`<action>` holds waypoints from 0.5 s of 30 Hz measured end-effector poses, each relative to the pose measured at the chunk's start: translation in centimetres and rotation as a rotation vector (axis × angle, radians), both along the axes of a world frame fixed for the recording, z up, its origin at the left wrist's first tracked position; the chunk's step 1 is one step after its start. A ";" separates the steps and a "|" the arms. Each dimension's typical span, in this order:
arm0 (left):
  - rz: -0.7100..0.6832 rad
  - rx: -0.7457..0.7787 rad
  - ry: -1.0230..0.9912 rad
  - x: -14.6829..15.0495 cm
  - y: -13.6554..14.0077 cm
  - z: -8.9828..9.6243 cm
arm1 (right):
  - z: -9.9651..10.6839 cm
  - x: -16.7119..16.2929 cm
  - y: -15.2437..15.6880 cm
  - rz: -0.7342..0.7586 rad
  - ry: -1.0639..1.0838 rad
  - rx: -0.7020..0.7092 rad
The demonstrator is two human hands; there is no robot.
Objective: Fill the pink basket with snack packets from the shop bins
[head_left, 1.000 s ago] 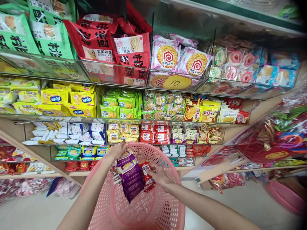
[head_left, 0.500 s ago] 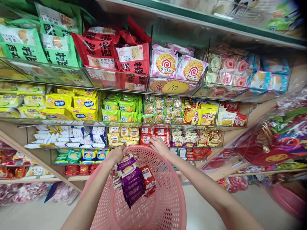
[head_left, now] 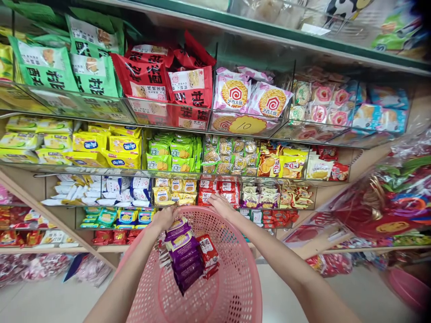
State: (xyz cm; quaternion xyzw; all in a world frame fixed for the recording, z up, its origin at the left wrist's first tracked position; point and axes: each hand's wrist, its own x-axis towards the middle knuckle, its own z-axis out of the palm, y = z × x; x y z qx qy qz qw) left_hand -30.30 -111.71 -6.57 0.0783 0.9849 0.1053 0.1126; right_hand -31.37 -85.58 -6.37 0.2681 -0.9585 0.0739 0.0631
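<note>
My left hand [head_left: 164, 218] is closed on the far rim of a pink perforated plastic basket [head_left: 244, 269], left of centre. Inside the basket lie purple soda biscuit packets [head_left: 185, 260], stacked in a leaning row, with red packets [head_left: 208, 250] against their right side. My right hand [head_left: 220, 206] reaches past the basket's far rim to a shelf compartment of red snack packets [head_left: 229, 186]. Its fingers look stretched out and lie over the front packets; the fingertips are partly hard to make out. Just left of that compartment are yellow cookie packets [head_left: 175, 190].
Shelves hold green bags [head_left: 50, 67], red bags [head_left: 144, 80], round sesame cakes [head_left: 235, 92] and yellow packs [head_left: 124, 150]. A yellow price tag [head_left: 245, 125] marks 10. Plastic-wrapped goods [head_left: 380, 197] jut out at the right, above a pink tub [head_left: 409, 285].
The shelf contents sit slightly lower and farther right in the view. My right fingers have shifted slightly over the red packets. My left hand stays on the rim, and the basket's contents look the same.
</note>
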 end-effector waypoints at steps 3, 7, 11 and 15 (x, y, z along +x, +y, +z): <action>0.012 -0.004 0.004 0.1 -0.1 -0.1 | -0.5 -0.2 0.3 0.000 0.012 -0.026; 0.016 -0.004 0.014 0.1 -0.2 0.0 | -0.8 -0.2 0.7 0.006 0.028 -0.063; 0.013 0.002 0.017 0.3 -0.1 0.5 | -0.2 -0.1 0.8 0.008 0.029 -0.099; 0.020 0.008 0.016 0.4 -0.1 0.7 | 0.3 0.0 1.1 0.000 -0.005 -0.193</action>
